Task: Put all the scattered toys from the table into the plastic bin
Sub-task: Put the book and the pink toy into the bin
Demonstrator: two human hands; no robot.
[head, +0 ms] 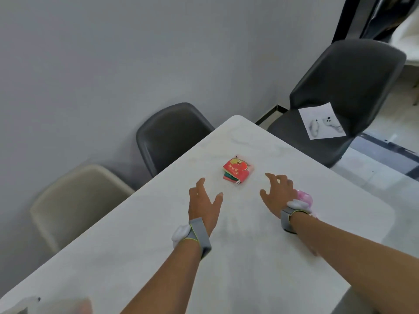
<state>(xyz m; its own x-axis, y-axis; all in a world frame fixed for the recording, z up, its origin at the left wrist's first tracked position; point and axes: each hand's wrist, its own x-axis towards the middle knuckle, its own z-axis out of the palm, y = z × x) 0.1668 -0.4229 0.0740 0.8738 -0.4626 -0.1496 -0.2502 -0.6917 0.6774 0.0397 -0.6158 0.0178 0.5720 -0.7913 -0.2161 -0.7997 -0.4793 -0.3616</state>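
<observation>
You are looking at a small red cloth book [237, 169] with a fruit picture and layered coloured pages, lying flat at the frame's centre on the white table [158, 245]. Your left hand [203, 200] and right hand [277, 192] hover just below it, fingers spread, gripping nothing. A pink toy [305, 198] peeks out beside your right wrist. Bare tabletop surrounds the book; the table's far corner lies just above it.

The white table [158, 234] is showing a smooth, faintly marbled matt top. Near its far corner a soft cloth-like red booklet [238, 170] is lying; dark chairs [344, 87] are looking leathery.
</observation>
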